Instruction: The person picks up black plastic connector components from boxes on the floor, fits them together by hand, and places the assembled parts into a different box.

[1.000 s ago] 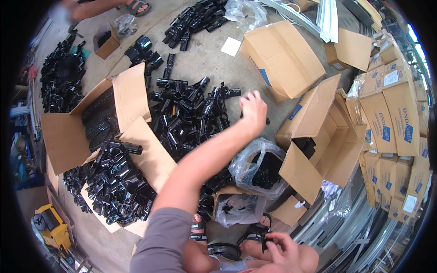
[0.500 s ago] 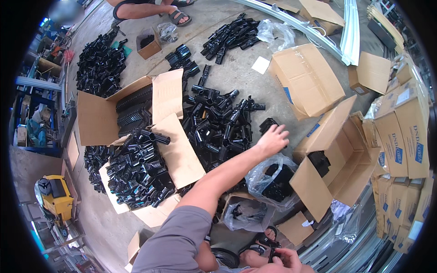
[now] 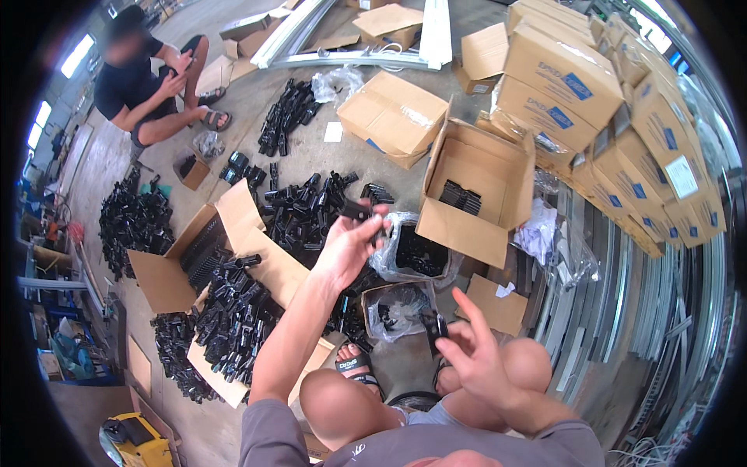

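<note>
My left hand [image 3: 348, 247] is raised over the middle, closed on a black fitting [image 3: 358, 210] that sticks out past the fingertips. My right hand [image 3: 476, 346], above my knee, grips another black fitting [image 3: 434, 331] between thumb and fingers, with the index finger stretched out. Below and right of the left hand stands a container lined with a clear plastic bag [image 3: 387, 261], with small black pieces inside. Nearer to me is a smaller carton [image 3: 367, 302], also bag-lined and holding black pieces. Behind the left hand lies a heap of black tubular fittings [image 3: 299, 214].
An open carton [image 3: 486, 163] with a row of black parts stands right of centre, beside a closed carton [image 3: 393, 117]. At left, another open carton [image 3: 156, 276] adjoins heaped fittings. Stacked cartons [image 3: 560, 70] and metal profiles [image 3: 576, 335] line the right. A person [image 3: 140, 93] squats far left.
My left hand has drawn back toward me and now holds a black fitting. My right hand has come up, further into view. The whole view has shifted, bringing in the squatting person.
</note>
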The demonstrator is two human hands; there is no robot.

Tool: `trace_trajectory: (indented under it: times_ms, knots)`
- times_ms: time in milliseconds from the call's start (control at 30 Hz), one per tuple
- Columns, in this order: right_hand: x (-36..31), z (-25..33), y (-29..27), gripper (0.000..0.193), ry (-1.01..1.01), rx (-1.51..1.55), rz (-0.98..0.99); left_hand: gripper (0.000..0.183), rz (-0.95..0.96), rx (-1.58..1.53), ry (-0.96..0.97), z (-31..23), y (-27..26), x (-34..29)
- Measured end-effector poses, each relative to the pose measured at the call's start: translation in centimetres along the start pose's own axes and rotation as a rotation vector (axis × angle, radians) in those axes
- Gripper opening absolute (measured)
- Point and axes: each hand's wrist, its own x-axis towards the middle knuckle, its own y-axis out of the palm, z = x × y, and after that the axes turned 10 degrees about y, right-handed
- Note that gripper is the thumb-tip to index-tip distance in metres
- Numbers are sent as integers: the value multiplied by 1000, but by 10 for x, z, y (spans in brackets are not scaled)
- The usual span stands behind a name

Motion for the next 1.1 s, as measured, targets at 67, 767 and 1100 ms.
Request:
trace_trajectory:
  times_ms: [67, 767, 1100]
  knots:
    - [-5, 0, 1, 73, -16, 38, -6, 40, -5, 212, -196, -5, 15, -40]
    - [-15, 28, 3, 58, -13, 346, 113, 32, 115, -97, -11, 8, 86, -175]
    - [34, 56, 76, 54, -145, 206, 85, 32, -82, -42, 6, -12, 52, -145]
